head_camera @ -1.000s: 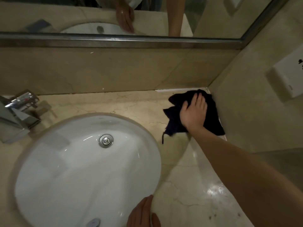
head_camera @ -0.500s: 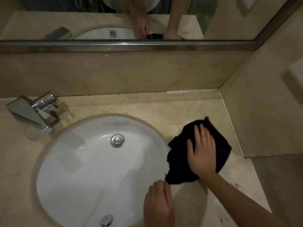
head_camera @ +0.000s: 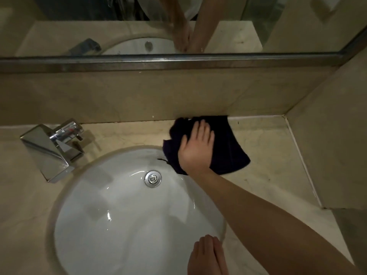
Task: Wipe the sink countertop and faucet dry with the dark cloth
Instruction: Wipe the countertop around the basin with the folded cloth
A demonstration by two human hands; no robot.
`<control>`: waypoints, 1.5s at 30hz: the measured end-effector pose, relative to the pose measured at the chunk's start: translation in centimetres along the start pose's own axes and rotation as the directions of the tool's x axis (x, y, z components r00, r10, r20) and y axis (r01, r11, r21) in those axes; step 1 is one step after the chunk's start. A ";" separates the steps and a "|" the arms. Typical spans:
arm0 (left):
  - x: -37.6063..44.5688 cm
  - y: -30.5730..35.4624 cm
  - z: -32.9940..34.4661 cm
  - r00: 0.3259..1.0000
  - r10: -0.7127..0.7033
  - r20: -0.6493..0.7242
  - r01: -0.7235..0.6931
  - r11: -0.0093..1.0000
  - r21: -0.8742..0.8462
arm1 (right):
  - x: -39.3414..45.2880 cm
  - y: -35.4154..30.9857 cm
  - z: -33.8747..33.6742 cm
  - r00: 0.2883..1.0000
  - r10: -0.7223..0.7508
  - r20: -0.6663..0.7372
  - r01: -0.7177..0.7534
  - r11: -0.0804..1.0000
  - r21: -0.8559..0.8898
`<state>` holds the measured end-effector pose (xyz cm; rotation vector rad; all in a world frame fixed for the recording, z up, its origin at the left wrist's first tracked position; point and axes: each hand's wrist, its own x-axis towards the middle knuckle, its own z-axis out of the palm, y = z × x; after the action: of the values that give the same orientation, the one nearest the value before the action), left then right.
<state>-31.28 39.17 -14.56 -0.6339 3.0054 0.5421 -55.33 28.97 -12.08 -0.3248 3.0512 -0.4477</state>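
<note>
Since the earlier frame, the right hand [head_camera: 195,149] had slid the dark cloth [head_camera: 222,143] from the desk [head_camera: 264,147] right of the basin [head_camera: 127,213] up behind the basin's rim, against the back wall. Its grip lay flat, fingers straight, pressing the rumpled, near-black cloth; the left hand [head_camera: 206,257] rested open on the basin's near rim. A loose corner already overhung the basin and could dip in and get wet.

We count one dark cloth [head_camera: 228,143], one chrome faucet [head_camera: 52,149], one white basin [head_camera: 119,215] with one drain [head_camera: 152,178], one mirror [head_camera: 228,36] at the countertop's [head_camera: 268,165] back edge, and two hands: right hand [head_camera: 196,149], left hand [head_camera: 206,257].
</note>
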 end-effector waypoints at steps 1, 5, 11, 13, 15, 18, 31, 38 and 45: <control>0.1 -0.1 -0.1 1.000 0.016 -0.001 -0.016 1.000 -0.006 | 0.0 -0.7 0.1 1.000 -0.023 0.017 0.023 1.000 0.006; 0.6 0.2 -1.5 0.996 0.033 -0.083 -0.034 0.999 -0.017 | 0.0 2.7 -1.1 0.979 -0.173 0.111 0.172 0.985 0.018; 0.3 0.6 -1.8 0.991 -0.013 -0.136 -0.007 0.990 -0.143 | 1.0 18.9 -6.3 0.993 0.114 -0.012 -0.114 0.993 -0.044; 0.3 0.6 -1.9 0.996 -0.012 -0.089 -0.003 0.986 -0.167 | 1.3 21.8 -7.6 0.987 0.159 -0.025 -0.161 0.986 -0.051; 0.3 0.6 -1.5 0.995 -0.018 -0.101 0.001 0.986 -0.165 | 1.5 21.6 -7.3 0.982 0.182 -0.042 -0.185 0.981 -0.065; 0.1 0.5 -0.9 0.993 -0.022 -0.118 0.000 0.983 -0.182 | 2.1 18.2 -6.2 0.969 0.241 -0.055 -0.245 0.966 -0.083; -0.2 1.1 -2.6 0.980 -0.198 -0.006 0.175 0.879 -0.444 | -3.1 15.1 -4.8 0.957 -0.272 0.098 0.276 0.961 -0.035; -0.8 1.4 -2.8 0.974 -0.220 -0.047 0.183 0.899 -0.398 | -5.3 21.0 -6.0 0.999 0.048 0.018 -0.047 0.997 -0.069; -0.9 1.5 -3.6 0.965 -0.260 -0.027 0.210 0.834 -0.510 | -15.8 16.9 -5.3 1.000 -0.006 -0.005 0.006 1.000 -0.025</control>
<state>-30.93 39.59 -10.63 -1.0631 2.7960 1.3336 -43.64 49.68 -11.74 -0.3347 3.0634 -0.4116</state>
